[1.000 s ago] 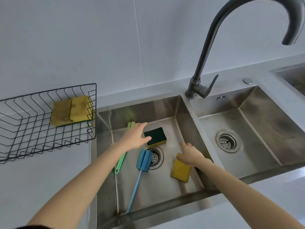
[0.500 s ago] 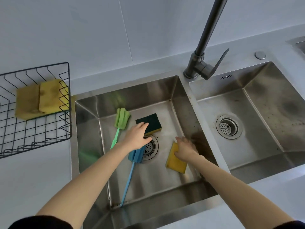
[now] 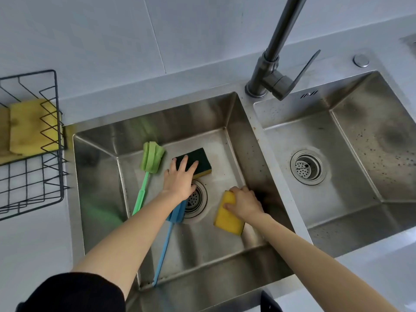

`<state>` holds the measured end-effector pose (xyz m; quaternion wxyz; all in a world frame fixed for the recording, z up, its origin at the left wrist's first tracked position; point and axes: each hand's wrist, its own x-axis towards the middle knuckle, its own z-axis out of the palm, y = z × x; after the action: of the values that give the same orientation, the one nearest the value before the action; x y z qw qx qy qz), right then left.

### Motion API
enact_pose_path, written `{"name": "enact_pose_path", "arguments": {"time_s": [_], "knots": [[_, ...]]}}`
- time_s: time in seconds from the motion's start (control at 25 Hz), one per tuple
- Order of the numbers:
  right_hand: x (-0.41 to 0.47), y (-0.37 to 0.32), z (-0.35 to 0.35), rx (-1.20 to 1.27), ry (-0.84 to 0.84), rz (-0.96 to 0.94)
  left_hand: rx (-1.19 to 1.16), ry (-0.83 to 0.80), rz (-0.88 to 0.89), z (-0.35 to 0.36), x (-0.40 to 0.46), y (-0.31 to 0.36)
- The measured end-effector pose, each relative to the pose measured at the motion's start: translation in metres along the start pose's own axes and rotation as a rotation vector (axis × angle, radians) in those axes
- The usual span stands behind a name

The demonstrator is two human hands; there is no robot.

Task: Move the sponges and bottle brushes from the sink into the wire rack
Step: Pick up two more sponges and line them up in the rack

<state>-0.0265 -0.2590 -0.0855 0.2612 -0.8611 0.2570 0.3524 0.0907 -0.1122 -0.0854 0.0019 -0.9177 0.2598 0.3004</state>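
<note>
In the left sink basin lie a dark green-topped sponge, a yellow sponge, a green bottle brush and a blue bottle brush. My left hand rests on the near edge of the dark sponge with its fingers spread; the thumb is over the drain. My left wrist partly hides the blue brush's head. My right hand curls around the upper end of the yellow sponge, thumb on its face. At the far left, the black wire rack holds two yellow sponges.
A dark tap rises behind the divider between the two basins. The right basin holds only its drain strainer. The rack stands on pale counter left of the sink. A tiled wall is close behind.
My left hand has slid forward from beside the dark sponge onto it. My right hand has closed around the yellow sponge's end. The view has dropped closer to the sink.
</note>
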Motion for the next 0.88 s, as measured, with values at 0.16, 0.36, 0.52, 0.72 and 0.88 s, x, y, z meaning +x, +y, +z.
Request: {"name": "enact_pose_path", "arguments": {"time_s": [0.16, 0.36, 0.52, 0.72, 0.88], "knots": [[0.006, -0.002, 0.001, 0.079, 0.016, -0.005, -0.046, 0.048, -0.04, 0.004, 0.005, -0.001], [0.009, -0.004, 0.008, 0.116, 0.049, -0.007, -0.115, 0.15, -0.104, -0.007, 0.017, 0.002], [0.009, -0.004, 0.007, 0.071, 0.044, -0.02, -0.15, 0.189, -0.165, -0.014, 0.014, 0.0], [0.004, -0.007, 0.003, 0.119, -0.006, -0.025, -0.187, 0.207, -0.167, -0.018, -0.006, -0.011], [-0.006, -0.015, 0.001, 0.182, 0.003, -0.07, -0.325, 0.249, -0.18, -0.024, -0.023, -0.018]]}}
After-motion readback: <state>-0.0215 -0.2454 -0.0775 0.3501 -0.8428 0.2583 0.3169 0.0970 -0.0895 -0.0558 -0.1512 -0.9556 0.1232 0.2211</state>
